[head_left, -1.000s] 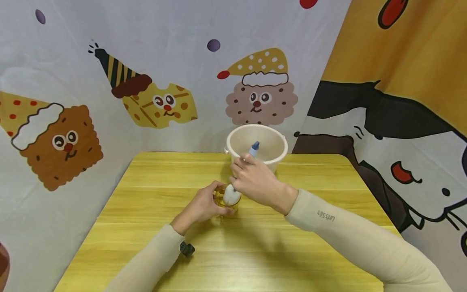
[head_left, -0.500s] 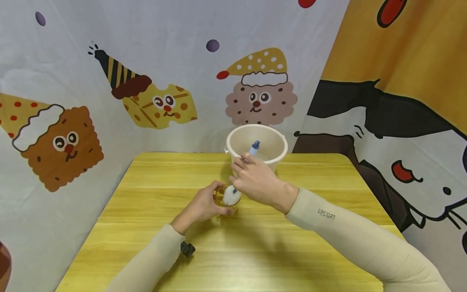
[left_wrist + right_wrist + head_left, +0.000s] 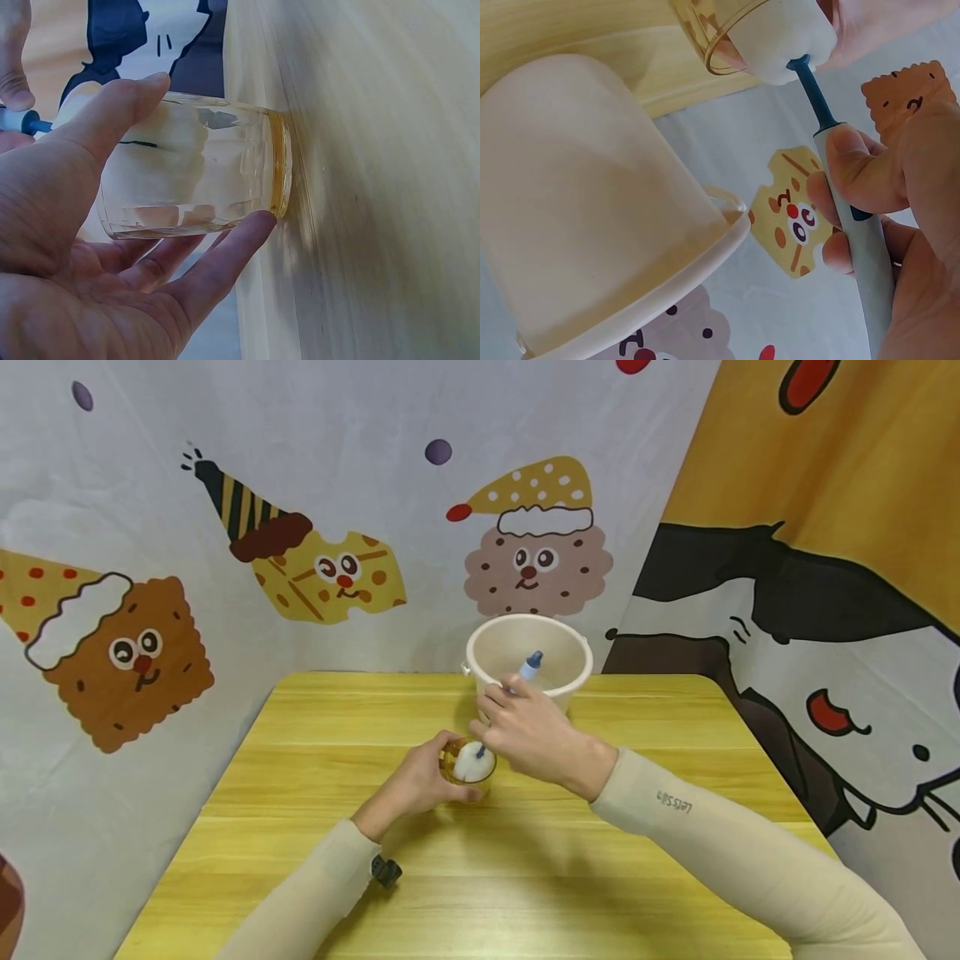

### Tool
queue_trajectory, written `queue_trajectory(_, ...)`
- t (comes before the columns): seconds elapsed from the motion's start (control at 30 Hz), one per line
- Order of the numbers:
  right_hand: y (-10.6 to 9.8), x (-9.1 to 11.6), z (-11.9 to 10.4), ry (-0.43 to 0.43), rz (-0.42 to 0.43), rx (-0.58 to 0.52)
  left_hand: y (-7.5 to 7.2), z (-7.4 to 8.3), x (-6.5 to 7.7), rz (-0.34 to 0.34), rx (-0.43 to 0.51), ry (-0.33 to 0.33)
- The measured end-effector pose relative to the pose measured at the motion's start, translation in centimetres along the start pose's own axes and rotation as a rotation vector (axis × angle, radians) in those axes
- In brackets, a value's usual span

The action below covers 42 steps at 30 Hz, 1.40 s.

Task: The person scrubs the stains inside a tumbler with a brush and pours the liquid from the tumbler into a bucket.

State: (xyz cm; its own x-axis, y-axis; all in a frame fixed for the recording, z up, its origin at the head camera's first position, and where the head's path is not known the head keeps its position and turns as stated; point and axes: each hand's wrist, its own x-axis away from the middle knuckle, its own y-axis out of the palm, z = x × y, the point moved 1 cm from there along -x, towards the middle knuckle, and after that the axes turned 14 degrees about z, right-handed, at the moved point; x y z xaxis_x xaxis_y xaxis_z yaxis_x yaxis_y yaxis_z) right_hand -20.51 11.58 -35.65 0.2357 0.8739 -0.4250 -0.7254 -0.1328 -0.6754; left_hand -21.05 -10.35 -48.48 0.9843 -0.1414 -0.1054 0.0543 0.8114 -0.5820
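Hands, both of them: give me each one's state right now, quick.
Left hand: closed around the glass cup, steadying it on the table.
Right hand: closed on the sponge brush, sponge head inside the cup.

1. Glass (image 3: 467, 766): small, clear, amber-tinted at the base. Stands upright on the yellow wooden table (image 3: 525, 877), near its middle. Left hand (image 3: 415, 782) wraps its side, thumb and fingers curled round it.
2. Brush (image 3: 517, 687): white sponge head on a dark blue neck, pale grey handle, blue tip. Sponge head sits inside the glass, filling its mouth. Handle leans up and away, gripped by right hand (image 3: 528, 735).
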Motion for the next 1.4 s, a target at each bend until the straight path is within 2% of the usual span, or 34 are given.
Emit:
queue_trajectory(0.53, 0.3, 0.3, -1.1, 0.06, 0.039, 0.033, -0.1, 0.0, -0.2, -0.008, -0.037, 0.011)
queue_trajectory(1.0, 0.3, 0.1, -1.6, 0.04, 0.062, 0.067, -0.2, 0.0, -0.2, -0.022, -0.046, 0.0)
queue_trajectory(1.23, 0.3, -0.3, -1.6, 0.025, 0.096, 0.11, -0.4, 0.0, -0.2, -0.026, -0.054, 0.025)
queue_trajectory(1.4, 0.3, -0.4, -1.4, 0.015, 0.082, 0.132, -0.3, 0.0, -0.2, -0.029, -0.062, 0.032)
